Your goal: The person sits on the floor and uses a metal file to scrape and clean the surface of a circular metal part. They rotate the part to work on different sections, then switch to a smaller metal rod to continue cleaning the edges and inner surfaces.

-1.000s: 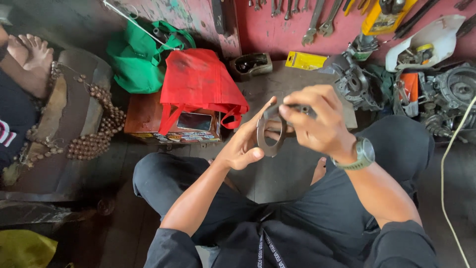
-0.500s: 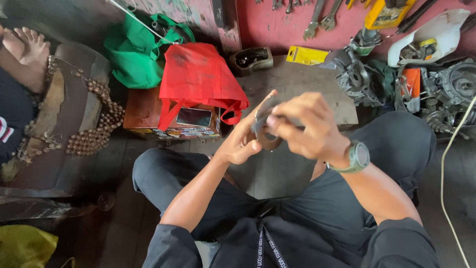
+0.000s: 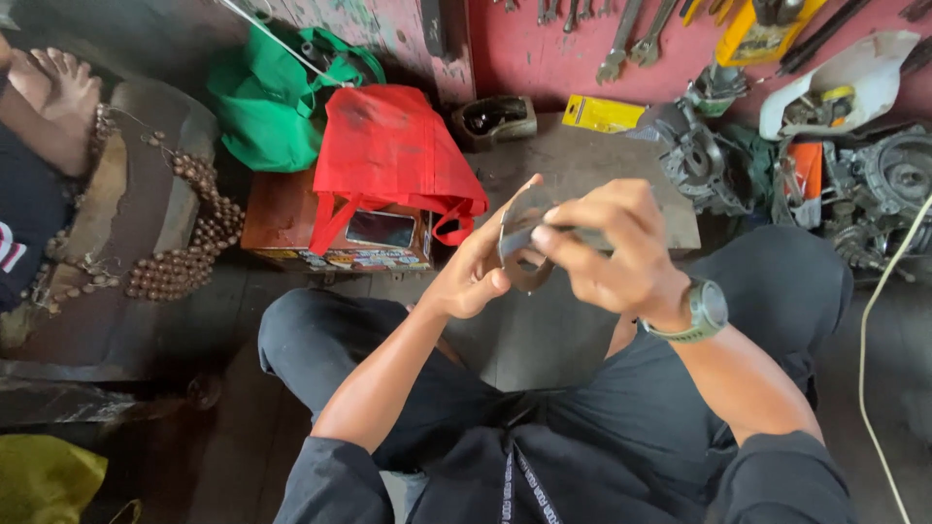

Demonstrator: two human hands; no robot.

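Both hands, left hand (image 3: pixel 476 277) and right hand (image 3: pixel 607 252), pinch a flat metal ring (image 3: pixel 519 254) above the lap. Red bag (image 3: pixel 388 155) sits just behind, engine parts (image 3: pixel 699 160) off right, so it's pretty crowded.

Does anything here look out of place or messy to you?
Somewhat. Engine parts lie in a jumble on the floor at the right, and a phone sits tucked under a red bag. The metal ring in both hands looks intact.

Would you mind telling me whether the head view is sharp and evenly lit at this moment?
Head view: the right hand and the flat grey metal ring it shares with the left hand are slightly motion-blurred; the red fabric bag is sharp; the lower left floor is in deep shadow.
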